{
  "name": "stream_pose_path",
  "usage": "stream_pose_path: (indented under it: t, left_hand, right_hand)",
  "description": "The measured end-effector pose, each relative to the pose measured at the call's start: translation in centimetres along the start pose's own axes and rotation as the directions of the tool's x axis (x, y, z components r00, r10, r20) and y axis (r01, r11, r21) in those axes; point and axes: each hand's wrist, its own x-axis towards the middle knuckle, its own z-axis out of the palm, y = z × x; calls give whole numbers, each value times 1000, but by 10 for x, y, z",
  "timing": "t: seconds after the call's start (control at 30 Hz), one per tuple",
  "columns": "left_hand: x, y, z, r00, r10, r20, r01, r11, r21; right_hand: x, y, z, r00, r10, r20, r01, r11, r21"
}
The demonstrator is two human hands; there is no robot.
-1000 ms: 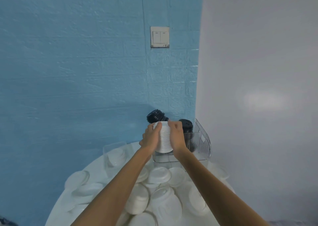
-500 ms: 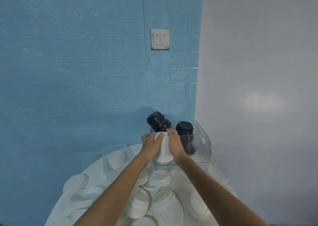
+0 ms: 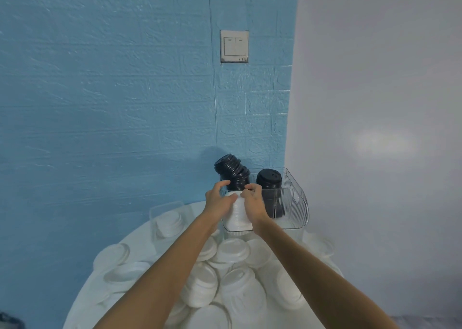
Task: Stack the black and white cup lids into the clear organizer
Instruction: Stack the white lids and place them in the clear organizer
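White stack goes into the organizer (image 3: 292, 203).
Both hands, left (image 3: 218, 199) and right (image 3: 253, 203), clasp the white lids (image 3: 237, 214) from either side, keeping the stack together in the near-left compartment.

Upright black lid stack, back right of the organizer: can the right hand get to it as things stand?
Probably yes, once freed. The right hand grips the white lid stack just beside the upright black lid stack, whose top shows uncovered above the clear organizer.

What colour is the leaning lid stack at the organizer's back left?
Black, seen in the head view: the leaning lid stack tilts left over the organizer rim.
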Motion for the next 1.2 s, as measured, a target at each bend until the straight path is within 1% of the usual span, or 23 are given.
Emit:
stream_pose_path:
  t: [0.13, 0.2, 0.27, 0.4, 0.5, 0.67, 0.77, 0.83, 0.9, 1.0, 1.1, 1.2]
  left_hand:
    - [-1, -1, 2, 1000, -3, 14, 4, 998, -56]
    - [-2, -4, 2, 1000, -6, 16, 7, 998, -54]
    - [-1, -7, 3, 1000, -10, 17, 11, 999, -31]
    - [0, -12, 6, 999, -13, 29, 11, 999, 49]
    - [-1, -14, 9, 1000, -19, 14, 18, 997, 77]
    - [-1, -10, 17, 998, -13, -61, 24, 982, 188]
    - [-6, -4, 18, 996, -7, -93, 30, 967, 255]
    - [-13, 2, 17, 989, 30, -142, 22, 936, 352]
    - [-22, 10, 13, 974, 98, -205, -10, 920, 391]
    - [-39, 27, 2, 947, 155, -283, -63, 949, 308]
    - [-58, 44, -17, 922, 191, -336, -114, 965, 236]
    - [-86, 54, -34, 914, 208, -350, -190, 978, 85]
  right_hand:
    - [-3, 5, 3, 997, -56, -50, 55, 998, -8]
    - [-3, 7, 5, 997, -59, -44, 57, 998, -41]
    - [0, 8, 5, 1000, -28, -1, 28, 994, -105]
    - [8, 9, 1, 992, 88, 87, -68, 975, -211]
    - [10, 9, 0, 989, 122, 89, -95, 960, -262]
    - [9, 12, 4, 996, 61, 69, -29, 919, -392]
    - [7, 11, 5, 998, 27, 59, 2, 899, -437]
    - [5, 8, 5, 999, -5, 50, 26, 903, -430]
    - [0, 0, 6, 996, -60, 62, 80, 916, -394]
    - [-22, -34, 5, 984, -158, 82, 176, 933, -313]
    - [-48, -70, -2, 964, -215, 157, 248, 941, -231]
    - [-81, -96, -11, 946, -266, 188, 294, 945, -143]
